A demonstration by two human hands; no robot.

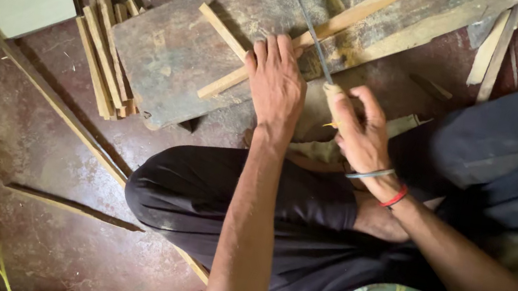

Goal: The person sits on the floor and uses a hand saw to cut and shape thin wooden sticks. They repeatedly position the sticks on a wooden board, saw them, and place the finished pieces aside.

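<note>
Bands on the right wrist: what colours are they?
One grey band and one red band, seen in the head view.
</note>
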